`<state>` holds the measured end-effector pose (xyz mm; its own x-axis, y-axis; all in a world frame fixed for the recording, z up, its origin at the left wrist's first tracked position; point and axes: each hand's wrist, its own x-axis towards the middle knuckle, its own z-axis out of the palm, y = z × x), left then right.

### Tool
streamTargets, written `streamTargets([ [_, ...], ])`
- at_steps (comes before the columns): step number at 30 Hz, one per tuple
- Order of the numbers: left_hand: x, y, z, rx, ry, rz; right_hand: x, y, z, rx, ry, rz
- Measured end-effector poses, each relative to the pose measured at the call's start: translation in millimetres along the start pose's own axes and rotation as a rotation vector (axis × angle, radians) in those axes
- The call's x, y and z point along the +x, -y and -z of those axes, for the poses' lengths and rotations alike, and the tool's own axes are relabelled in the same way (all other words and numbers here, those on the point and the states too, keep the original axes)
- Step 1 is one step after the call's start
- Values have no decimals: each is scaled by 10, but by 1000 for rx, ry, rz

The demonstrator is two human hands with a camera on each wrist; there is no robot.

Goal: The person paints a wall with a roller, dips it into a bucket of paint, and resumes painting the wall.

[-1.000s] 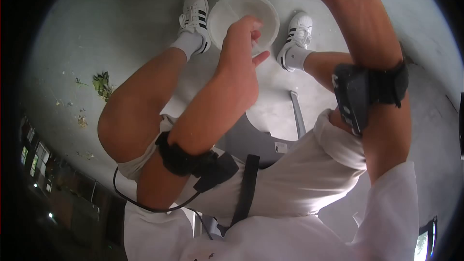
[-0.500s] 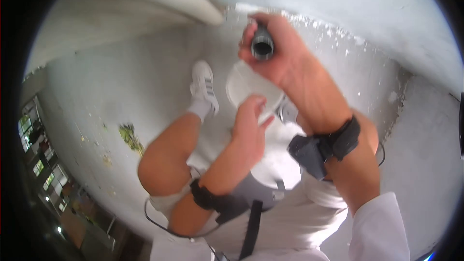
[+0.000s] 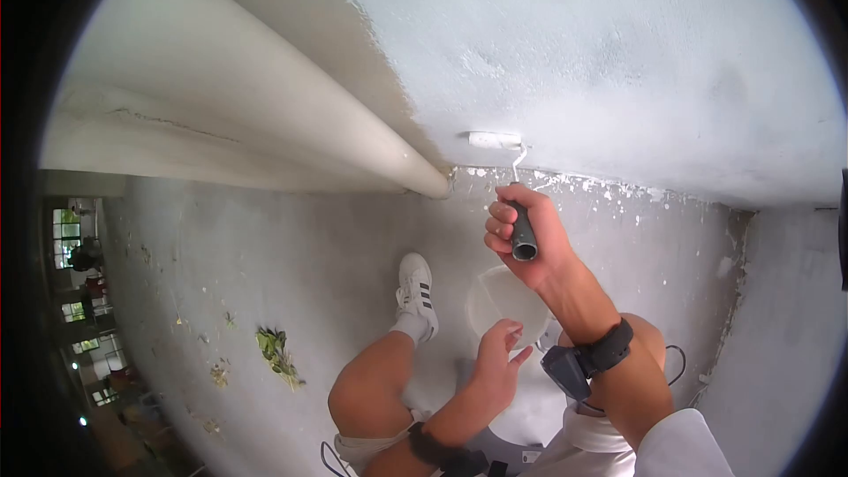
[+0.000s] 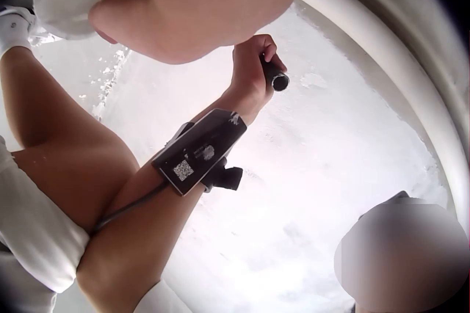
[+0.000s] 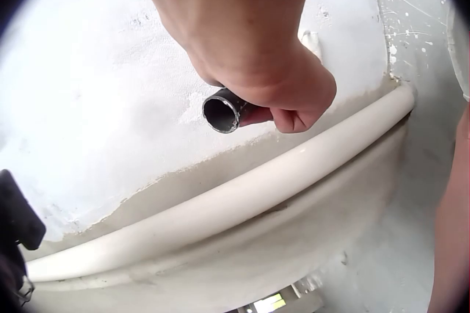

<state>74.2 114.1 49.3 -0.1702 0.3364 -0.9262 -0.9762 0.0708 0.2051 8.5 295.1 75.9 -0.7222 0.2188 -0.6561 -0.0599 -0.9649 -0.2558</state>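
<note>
Downward head view, closer wrist views

white bucket cut off by right-wrist view's edge, roller handle partly covered by fingers

White sleeve, pale shorts, black wrist strap, QR-marked black box, black-striped white sneaker

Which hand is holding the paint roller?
The right hand, higher up in the head view: it grips the dark handle of the paint roller. The left hand is lower, by the white bucket, with no roller.
</note>
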Motion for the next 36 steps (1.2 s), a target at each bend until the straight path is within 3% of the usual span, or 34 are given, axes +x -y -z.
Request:
streamTargets([
  [4,98,66,83,96,-15,-75,-217,-175,-198,-199,-66,77],
  [8,155,33,112,-15,-39,-78,-203,-218,-180,-242,-98,95],
  [13,320,144,298,113,9,-207,-217,-225,-164,-254,-104,90],
  [27,205,89,255,-22,-13,-86,-288,-393,-201,-278,-69,157],
  [30,29,2,54,-37,-116,6,-385,-397,-249,-289,-56,158],
  [33,80,169,172,157,24,-76,-506,-400,-275,-292,-43,176],
  [36,-64,143,103,100,42,-31,-631,-419,-306,-301,-13,204],
])
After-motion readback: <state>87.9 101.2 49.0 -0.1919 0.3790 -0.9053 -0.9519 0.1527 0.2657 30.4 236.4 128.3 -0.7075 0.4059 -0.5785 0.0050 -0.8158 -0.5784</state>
